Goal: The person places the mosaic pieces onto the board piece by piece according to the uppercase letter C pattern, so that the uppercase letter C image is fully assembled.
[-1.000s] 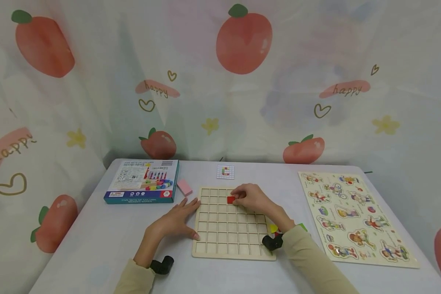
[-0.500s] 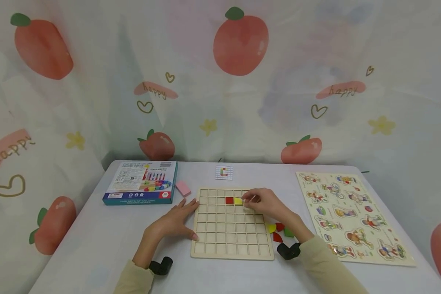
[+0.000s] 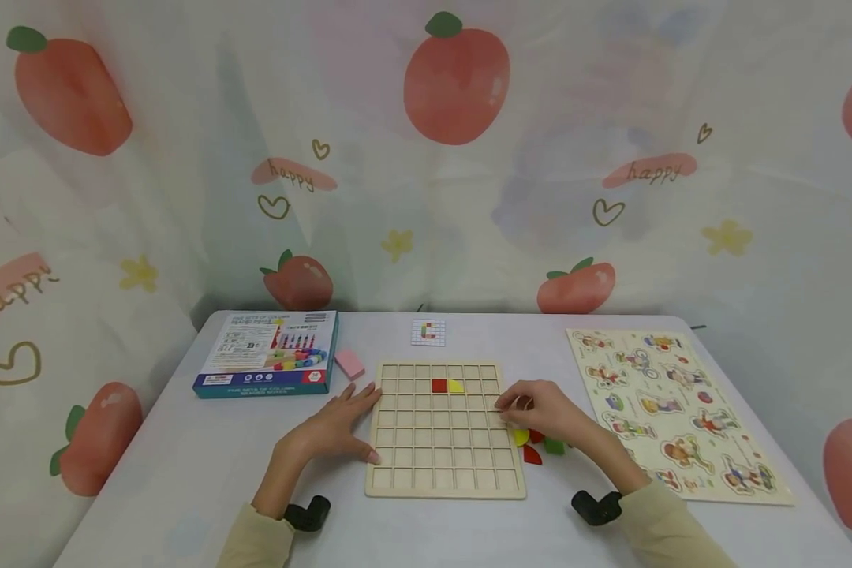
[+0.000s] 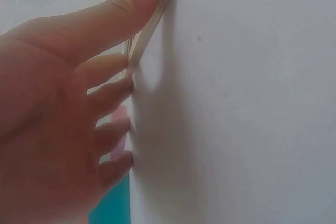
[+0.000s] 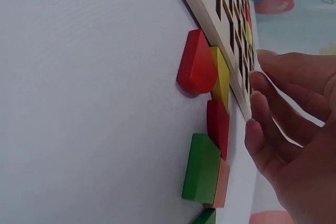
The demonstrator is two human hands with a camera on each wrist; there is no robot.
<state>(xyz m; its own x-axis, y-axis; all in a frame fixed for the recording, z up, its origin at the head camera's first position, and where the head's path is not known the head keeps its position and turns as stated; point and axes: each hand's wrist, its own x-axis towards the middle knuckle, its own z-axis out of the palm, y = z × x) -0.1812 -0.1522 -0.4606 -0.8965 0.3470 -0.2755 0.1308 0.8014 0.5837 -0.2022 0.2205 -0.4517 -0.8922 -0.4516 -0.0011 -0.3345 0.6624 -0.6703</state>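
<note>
A wooden grid board [image 3: 445, 495] lies flat in the head view, holding a red square block [image 3: 439, 386] with a yellow block [image 3: 456, 386], rounded at one side, directly to its right. My left hand [image 3: 332, 432] rests spread along the board's left edge, its thumb at the rim in the left wrist view. At the right edge hovers my right hand [image 3: 545, 412], fingers loosely bent with nothing between them. Just below it on the table lie a yellow piece [image 3: 521, 437], a red quarter-round piece [image 5: 198, 66] and a green block [image 5: 202, 166], among several loose pieces.
A small card [image 3: 428, 332] printed with a coloured grid pattern lies behind the board. Back left are a flat teal-edged box [image 3: 261, 390] and a pink block [image 3: 350, 364]. A large picture puzzle board [image 3: 674, 422] covers the right side of the table.
My right hand has let go of the yellow block beside the red square and drawn back right, to the board's edge. The left hand has stayed at the board.
</note>
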